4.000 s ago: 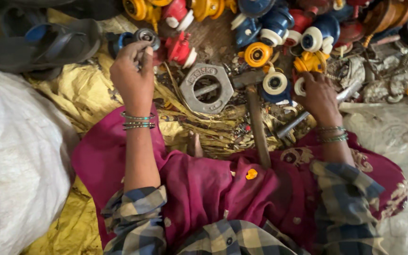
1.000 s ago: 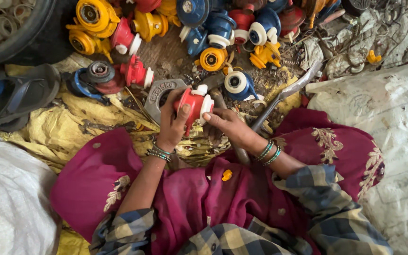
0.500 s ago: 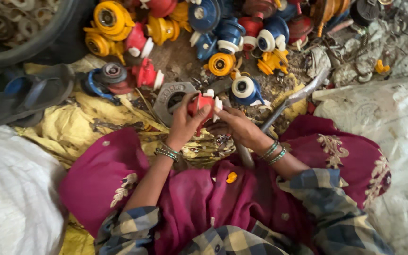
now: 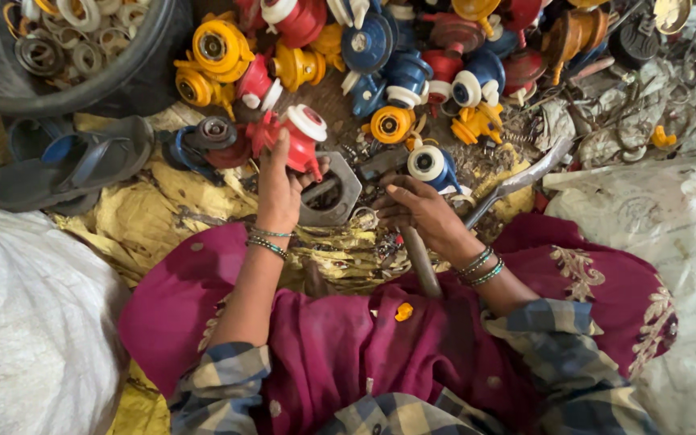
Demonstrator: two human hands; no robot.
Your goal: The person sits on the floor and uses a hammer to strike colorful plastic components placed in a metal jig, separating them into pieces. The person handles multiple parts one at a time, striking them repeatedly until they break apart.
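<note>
At ten o'clock a dark tub (image 4: 82, 89) keeps loose rings together, with grey sandals (image 4: 74, 165) parked just below it, out of the way. Toward centre, the left hand (image 4: 279, 181) wraps its fingers round a red valve fitting (image 4: 300, 137), lifted above the grey metal block (image 4: 332, 193) that seems to serve as an anvil. At three o'clock of it, the right hand (image 4: 420, 213) closes on a hammer handle (image 4: 416, 258), head near the block, ready for striking. Sorted coloured fittings (image 4: 396, 64) crowd twelve o'clock.
</note>
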